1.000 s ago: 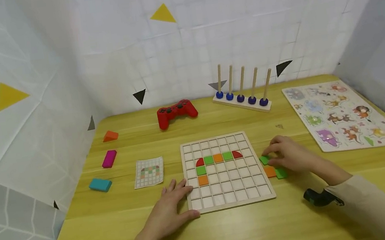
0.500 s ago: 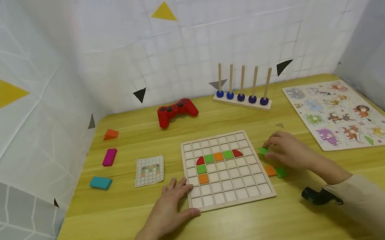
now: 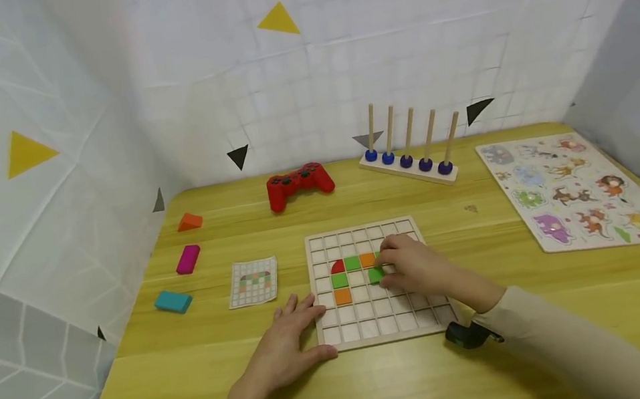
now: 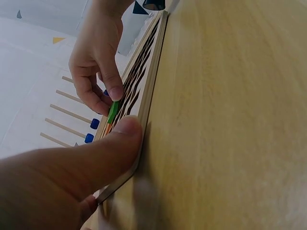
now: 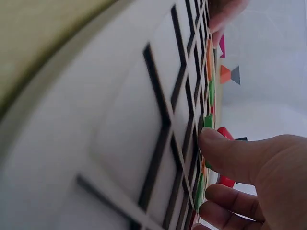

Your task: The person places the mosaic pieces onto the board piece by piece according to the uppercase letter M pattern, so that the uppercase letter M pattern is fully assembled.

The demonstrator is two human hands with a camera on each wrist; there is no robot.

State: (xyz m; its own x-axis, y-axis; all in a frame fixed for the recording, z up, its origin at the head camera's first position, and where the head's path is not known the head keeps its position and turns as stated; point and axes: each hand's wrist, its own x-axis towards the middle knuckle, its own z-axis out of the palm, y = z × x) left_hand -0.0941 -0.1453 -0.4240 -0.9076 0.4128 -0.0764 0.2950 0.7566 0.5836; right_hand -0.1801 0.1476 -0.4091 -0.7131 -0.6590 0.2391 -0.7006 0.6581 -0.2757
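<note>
A wooden grid board [image 3: 367, 329] lies flat on the table. My left hand [image 3: 285, 347] rests at its front left corner, fingers spread, with the thumb [image 4: 122, 139] on the board's near edge. Between thumb and fingers my right hand [image 3: 417, 269] pinches a green square tile [image 3: 376, 276] over the grid, just below the top row of tiles. Seated in cells are a red quarter-round tile [image 3: 337, 266], a green tile [image 3: 352, 263] and an orange tile [image 3: 368, 260]. Down the left side sit another green tile [image 3: 339, 280] and another orange tile [image 3: 342, 297]. My right hand hides the row's right end.
Left of the board lies a printed pattern card [image 3: 253, 282]. Beyond it are blue [image 3: 173, 302], magenta [image 3: 188, 260] and orange [image 3: 190, 221] blocks. A red game controller [image 3: 300, 185] and a peg stand [image 3: 409, 169] are behind; an animal puzzle board [image 3: 583, 192] lies right.
My right hand has lifted a green tile from the table beside the board and carried it left over the grid. My left hand keeps its place. The view has shifted slightly.
</note>
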